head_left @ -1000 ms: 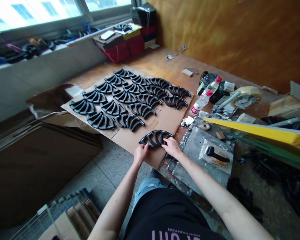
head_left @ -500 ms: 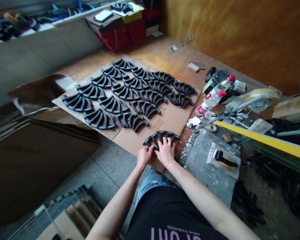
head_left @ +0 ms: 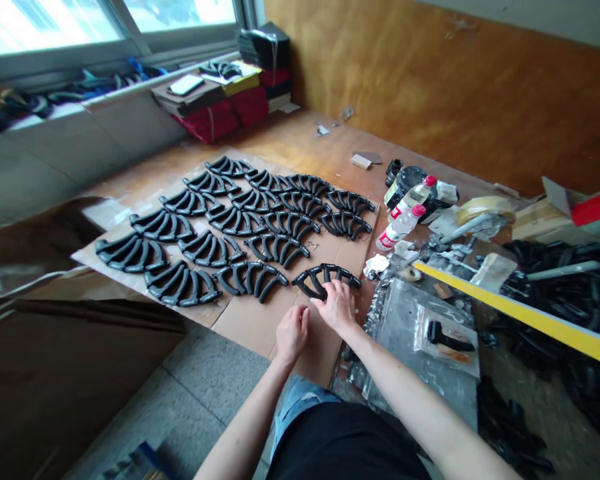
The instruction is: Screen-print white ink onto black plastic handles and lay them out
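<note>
A matte black arched plastic piece (head_left: 325,269) lies on the brown corrugated cardboard sheet (head_left: 260,333), its long axis running left to right, under the spread fingers of the right hand (head_left: 336,307), seemingly resting rather than pinching, with the loosely curled, empty left hand (head_left: 293,333) just below it.

Workshop, wooden workbench (head_left: 300,143), rows of black parts (head_left: 275,248)

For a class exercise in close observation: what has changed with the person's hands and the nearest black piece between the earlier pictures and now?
The left hand has let go of the black arched piece and drawn back toward the person. The right hand stays on it. The rows of matching pieces on the cardboard sheet stay laid out as before.
</note>
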A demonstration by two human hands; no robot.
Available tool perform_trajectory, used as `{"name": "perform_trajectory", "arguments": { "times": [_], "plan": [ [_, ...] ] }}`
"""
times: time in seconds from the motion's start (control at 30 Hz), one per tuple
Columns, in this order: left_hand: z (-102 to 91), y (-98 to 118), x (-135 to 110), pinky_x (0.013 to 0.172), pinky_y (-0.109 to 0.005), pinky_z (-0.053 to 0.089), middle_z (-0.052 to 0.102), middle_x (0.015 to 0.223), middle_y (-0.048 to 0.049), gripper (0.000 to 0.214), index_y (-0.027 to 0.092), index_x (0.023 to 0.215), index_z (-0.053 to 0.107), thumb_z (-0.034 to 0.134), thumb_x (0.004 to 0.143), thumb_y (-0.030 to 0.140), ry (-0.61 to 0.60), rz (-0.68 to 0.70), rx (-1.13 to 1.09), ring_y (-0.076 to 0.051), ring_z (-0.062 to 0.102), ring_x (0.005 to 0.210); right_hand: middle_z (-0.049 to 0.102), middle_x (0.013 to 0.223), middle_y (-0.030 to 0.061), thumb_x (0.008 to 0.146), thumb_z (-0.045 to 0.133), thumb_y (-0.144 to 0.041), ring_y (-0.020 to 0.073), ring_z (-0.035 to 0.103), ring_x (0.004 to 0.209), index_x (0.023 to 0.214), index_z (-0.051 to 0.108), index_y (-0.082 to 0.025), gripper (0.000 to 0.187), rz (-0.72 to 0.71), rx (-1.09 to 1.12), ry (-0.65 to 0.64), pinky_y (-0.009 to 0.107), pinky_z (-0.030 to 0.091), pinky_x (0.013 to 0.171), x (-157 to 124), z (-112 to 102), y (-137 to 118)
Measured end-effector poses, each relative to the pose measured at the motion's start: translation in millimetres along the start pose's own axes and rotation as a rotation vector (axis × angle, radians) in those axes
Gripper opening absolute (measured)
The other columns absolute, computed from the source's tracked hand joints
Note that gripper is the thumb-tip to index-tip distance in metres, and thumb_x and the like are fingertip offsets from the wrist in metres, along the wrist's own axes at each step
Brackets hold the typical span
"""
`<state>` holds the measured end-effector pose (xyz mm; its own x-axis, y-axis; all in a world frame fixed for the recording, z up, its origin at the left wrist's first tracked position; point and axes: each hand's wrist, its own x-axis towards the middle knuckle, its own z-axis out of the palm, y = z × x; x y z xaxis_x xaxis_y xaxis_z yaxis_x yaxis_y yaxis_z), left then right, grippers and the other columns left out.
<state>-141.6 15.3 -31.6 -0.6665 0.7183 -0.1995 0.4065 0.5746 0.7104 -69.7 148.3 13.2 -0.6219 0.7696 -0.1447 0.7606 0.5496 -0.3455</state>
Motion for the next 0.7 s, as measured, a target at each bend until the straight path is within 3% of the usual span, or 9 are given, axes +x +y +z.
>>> {"name": "perform_trajectory", "arguments": {
  "times": [0.17,0.3,0.4,0.57,0.7],
  "plan": [
    [12.4,-9.4,16.2,0.076,-0.029,0.042,0.067,0.093,-0.0079,0.037,0.023,0.098,0.065,0.032,0.098,0.039,0.069,0.194,0.281,-0.019,0.061,0.085,0.054,0.125,0.0133,0.086,0.061,-0.049,0.0332,0.045,0.117,0.118,0.059,-0.022,0.042,0.192,-0.019,0.104,0.049,0.04,0.093,74.6,-17.7,11.6],
    [18.0,-16.7,15.9,0.072,-0.028,0.042,0.066,0.089,-0.006,0.034,0.025,0.096,0.064,0.033,0.099,0.037,0.115,0.247,0.349,-0.018,0.062,0.082,0.051,0.131,0.0158,0.087,0.059,-0.047,0.0368,0.042,0.121,0.121,0.058,-0.02,0.043,0.294,-0.043,0.018,0.055,0.039,0.092,111.6,-9.3,6.5],
    [18.8,-17.9,17.4,0.07,-0.027,0.043,0.066,0.087,-0.0055,0.031,0.026,0.093,0.064,0.035,0.098,0.037,0.132,0.251,0.369,-0.017,0.063,0.08,0.048,0.135,0.017,0.089,0.058,-0.045,0.0374,0.037,0.127,0.125,0.055,-0.02,0.044,0.274,-0.04,-0.031,0.058,0.034,0.096,127.3,-1.8,-4.6],
    [16.4,-18.6,19.9,0.067,-0.025,0.042,0.067,0.09,-0.0055,0.03,0.024,0.093,0.063,0.036,0.098,0.036,0.12,0.284,0.385,-0.017,0.064,0.082,0.041,0.143,0.0173,0.086,0.063,-0.044,0.0395,0.032,0.133,0.133,0.049,-0.023,0.053,0.194,0.021,-0.067,0.066,0.029,0.099,121.5,-7.5,-9.6],
    [13.1,-18.6,18.4,0.06,-0.028,0.041,0.068,0.097,-0.0062,0.034,0.024,0.099,0.062,0.033,0.097,0.041,0.101,0.25,0.423,-0.019,0.065,0.082,0.053,0.134,0.0131,0.085,0.066,-0.044,0.0318,0.04,0.129,0.128,0.055,-0.022,0.049,-0.089,0.118,0.057,0.053,0.034,0.105,72.0,-22.8,16.9]
  ]
}}
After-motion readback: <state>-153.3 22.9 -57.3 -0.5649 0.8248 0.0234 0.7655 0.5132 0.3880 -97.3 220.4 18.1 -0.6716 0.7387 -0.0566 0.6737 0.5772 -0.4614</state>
